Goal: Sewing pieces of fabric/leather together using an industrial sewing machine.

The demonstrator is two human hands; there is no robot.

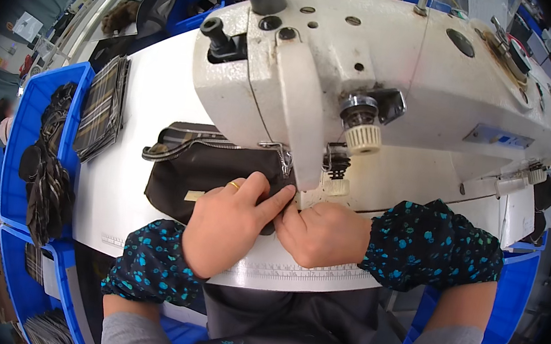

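Observation:
A dark brown fabric piece with a silver zipper (pixel 201 163) lies on the white table under the head of a white sewing machine (pixel 371 67). My left hand (pixel 232 218), a gold ring on one finger, presses flat on the fabric with fingers stretched toward the needle area (pixel 334 172). My right hand (pixel 323 233) is curled beside it, pinching the fabric edge just in front of the presser foot. Both forearms wear dark sleeve covers with turquoise dots.
Blue plastic bins (pixel 25 141) at the left hold dark and plaid fabric pieces. A stack of plaid pieces (pixel 101 109) rests on the table's left edge. A printed ruler (pixel 291 270) runs along the table's front edge. More blue bins (pixel 515 291) stand at the right.

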